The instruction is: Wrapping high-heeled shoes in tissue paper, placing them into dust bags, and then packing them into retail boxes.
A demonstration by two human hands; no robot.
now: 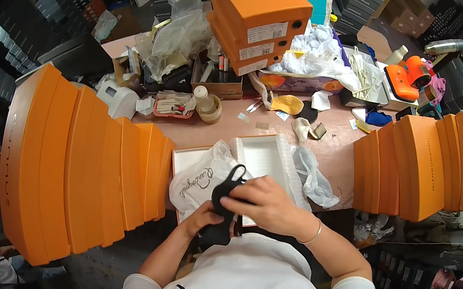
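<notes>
A black strappy shoe (222,201) is held between my two hands in front of my chest, a loop of its strap standing up at the top. My left hand (202,218) grips it from below on the left. From the right, my right hand (267,204) closes on its upper part, with fingers and thumb bent over it. Beneath lies an open white-lined shoe box (260,153). Its left part is covered by a white printed dust bag (199,184), and padding (286,170) runs along its right side. My hands hide part of the shoe and box.
Orange shoe boxes stand in rows at left (92,166) and right (418,165); more orange boxes (258,15) are stacked at the back. A clear plastic bag (314,177), a yellow cloth (287,103), a bottle (205,100) and an orange device (406,77) lie around the table.
</notes>
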